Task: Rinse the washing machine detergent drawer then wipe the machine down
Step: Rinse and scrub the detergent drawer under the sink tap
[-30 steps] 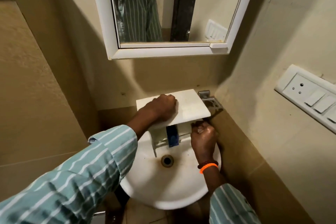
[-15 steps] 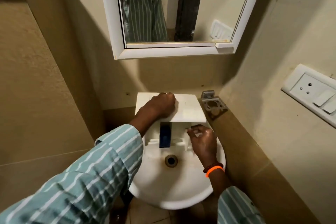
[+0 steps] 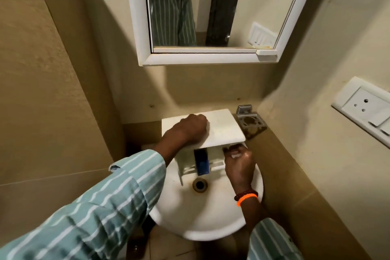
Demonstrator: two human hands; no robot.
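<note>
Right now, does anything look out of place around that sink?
Yes: a washing machine detergent drawer is tilted over a bathroom sink, gripped by the left hand, right hand beneath. Nothing looks spilled or broken.

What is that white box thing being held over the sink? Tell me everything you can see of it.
The detergent drawer looks like white plastic: a broad flat front panel, tilted, with compartments below it and a blue insert in the middle. It is held over the white sink, above the drain. The left hand grips the panel's left side; the right hand touches the compartments on the right. Running water cannot be made out.
</note>
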